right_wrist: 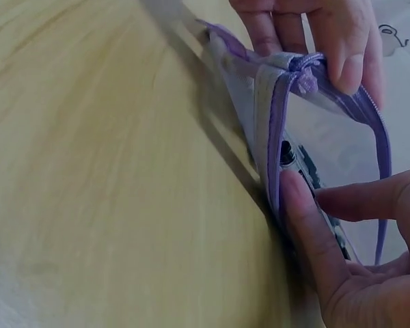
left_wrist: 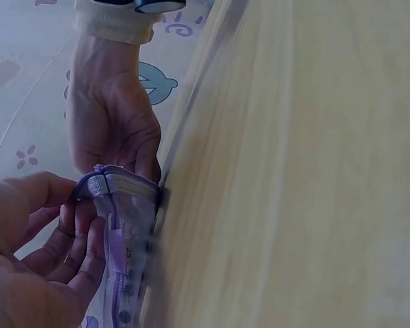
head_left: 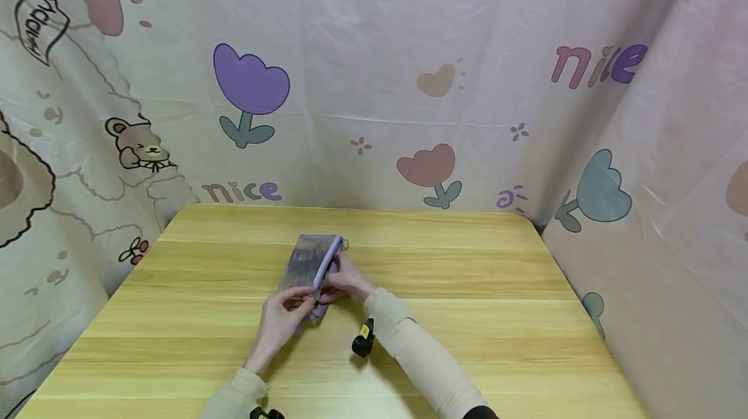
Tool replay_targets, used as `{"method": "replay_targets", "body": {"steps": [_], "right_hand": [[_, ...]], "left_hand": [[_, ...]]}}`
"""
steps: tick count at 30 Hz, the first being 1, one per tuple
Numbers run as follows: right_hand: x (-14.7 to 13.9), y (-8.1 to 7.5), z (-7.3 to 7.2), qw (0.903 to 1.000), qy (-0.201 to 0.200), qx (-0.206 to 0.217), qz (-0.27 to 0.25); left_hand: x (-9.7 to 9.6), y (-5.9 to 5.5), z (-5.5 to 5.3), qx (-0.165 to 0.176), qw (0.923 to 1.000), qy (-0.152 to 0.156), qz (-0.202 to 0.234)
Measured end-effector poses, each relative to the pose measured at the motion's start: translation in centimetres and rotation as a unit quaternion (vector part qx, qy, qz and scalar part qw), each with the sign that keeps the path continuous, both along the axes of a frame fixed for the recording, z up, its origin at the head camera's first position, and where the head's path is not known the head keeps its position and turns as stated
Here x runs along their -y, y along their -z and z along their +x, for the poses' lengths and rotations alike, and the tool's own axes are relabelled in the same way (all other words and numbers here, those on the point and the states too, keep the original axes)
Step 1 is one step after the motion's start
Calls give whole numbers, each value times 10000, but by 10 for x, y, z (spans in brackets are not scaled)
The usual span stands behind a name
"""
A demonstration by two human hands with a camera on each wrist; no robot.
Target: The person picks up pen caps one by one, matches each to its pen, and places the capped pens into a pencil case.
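Note:
A see-through pencil case (head_left: 304,262) with purple zipper edging lies on the table, its zipped side gaping; dark slim items show blurred through its wall. My left hand (head_left: 279,321) pinches the near end of the zipper edging between thumb and fingers. In the right wrist view, the thumb and forefinger of my right hand (right_wrist: 369,273) reach into the opening, around a pen (right_wrist: 287,154) with a black end. The pen's lower part is hidden by the fingers. In the left wrist view, the right hand (left_wrist: 119,126) is beyond the zipper edge (left_wrist: 126,179).
The wooden table (head_left: 497,315) extends around the case on all sides. A patterned curtain (head_left: 362,81) hangs behind and along both sides. Black wrist devices (head_left: 363,338) sit at both cuffs. A small ring (head_left: 345,245) hangs at the zipper's far end.

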State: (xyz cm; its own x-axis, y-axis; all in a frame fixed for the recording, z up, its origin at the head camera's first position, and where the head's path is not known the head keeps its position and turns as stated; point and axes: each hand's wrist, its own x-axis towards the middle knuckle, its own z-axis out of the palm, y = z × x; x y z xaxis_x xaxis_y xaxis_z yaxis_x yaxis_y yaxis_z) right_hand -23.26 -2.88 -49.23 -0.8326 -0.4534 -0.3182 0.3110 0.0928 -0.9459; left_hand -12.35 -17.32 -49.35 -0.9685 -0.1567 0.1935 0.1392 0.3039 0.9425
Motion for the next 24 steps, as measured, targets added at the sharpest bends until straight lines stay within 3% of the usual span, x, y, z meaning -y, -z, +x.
{"method": "replay_targets", "body": {"steps": [11, 15, 18, 20, 21, 23, 24], "right_hand": [[-20, 5, -2, 9999, 72, -138, -50], [-47, 5, 4, 9991, 99, -424, 6], [-75, 5, 9, 9953, 25, -969, 56], [-95, 6, 11, 9859, -41, -1654, 236], [-105, 7, 11, 9769, -2, -2086, 461], [-127, 7, 12, 9498, 95, -2935, 1083], [-138, 6, 12, 9318, 196, -3297, 1502]], "left_hand": [[-3, 0, -3, 204, 9997, -64, -126], [-5, 0, -2, 254, 9989, 68, -386], [-5, 0, -3, 337, 9965, 232, -722], [-4, 1, -3, 375, 9943, 366, -923], [-2, 0, -3, 386, 9933, 429, -999], [4, -3, -5, 429, 9911, 513, -1147], [8, -4, -6, 444, 9897, 554, -1240]]}}
